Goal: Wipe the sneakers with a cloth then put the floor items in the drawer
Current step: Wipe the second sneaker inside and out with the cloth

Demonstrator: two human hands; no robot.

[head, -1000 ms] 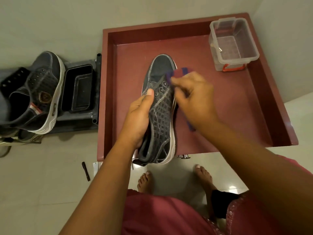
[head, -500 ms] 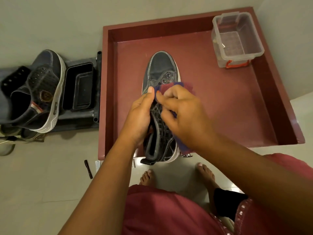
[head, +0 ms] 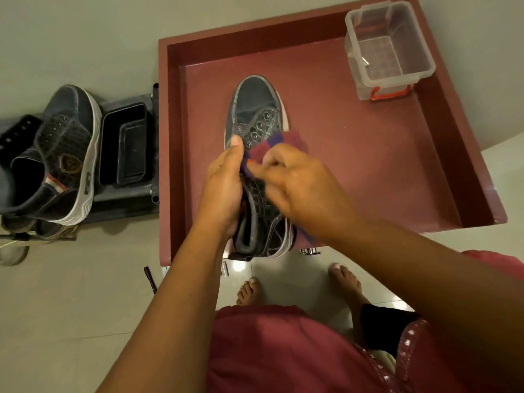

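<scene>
A dark grey sneaker (head: pixel 256 114) with a white sole is held over the open maroon drawer (head: pixel 368 171), toe pointing away from me. My left hand (head: pixel 224 191) grips its left side near the collar, thumb on the eyelets. My right hand (head: pixel 297 188) holds a red and blue cloth (head: pixel 276 147) against the sneaker's laced upper. The matching sneaker (head: pixel 61 154) lies on its side on a dark stand at the left.
A clear plastic box (head: pixel 388 49) with a red latch sits in the drawer's far right corner. A black tray (head: pixel 124 143) lies beside the drawer. A dark pen (head: pixel 150 279) and small items lie on the pale floor by my bare feet.
My right hand has drawn the cloth back along the sneaker from the toe end toward the heel, then shifted slightly right. The left hand keeps the same grip.
</scene>
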